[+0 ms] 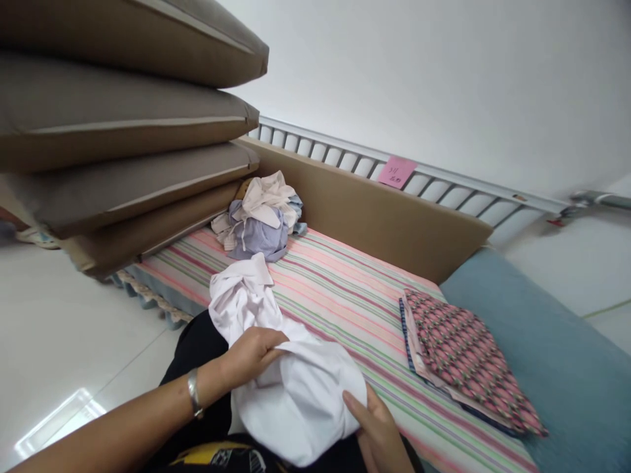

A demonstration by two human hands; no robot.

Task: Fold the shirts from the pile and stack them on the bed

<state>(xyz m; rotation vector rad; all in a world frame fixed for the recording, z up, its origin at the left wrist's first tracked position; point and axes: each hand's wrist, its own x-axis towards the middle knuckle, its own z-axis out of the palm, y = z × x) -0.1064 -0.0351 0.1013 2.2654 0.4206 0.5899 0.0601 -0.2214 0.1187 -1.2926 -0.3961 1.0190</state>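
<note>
- Across a person's dark-clad lap, reaching over the edge of a striped sheet (355,289), a white garment (305,401) lies loose and rumpled, its collar-like end (257,268) pointing toward a heap of clothes (261,223).
- The left hand (251,358), a silver bracelet (194,393) at its wrist, pinches a raised fold of the garment between thumb and fingers.
- The right hand (378,427) grips the garment's edge farther right, thumb on top, the fingers partly hidden beneath; cloth spans the gap between both hands.
- Soft creases suggest light, limp fabric, likely to drape and crumple rather than hold a shape, with little risk of breakage; whether it is slippery cannot be told.
- Edges and seams appear the best places to take hold, hands well apart to spread the cloth; a grab at the middle would probably bunch it.
- Beyond the right hand, folded clothes (466,355) with a pink patterned piece uppermost rest on the sheet, beside a blue cover (537,322).
</note>
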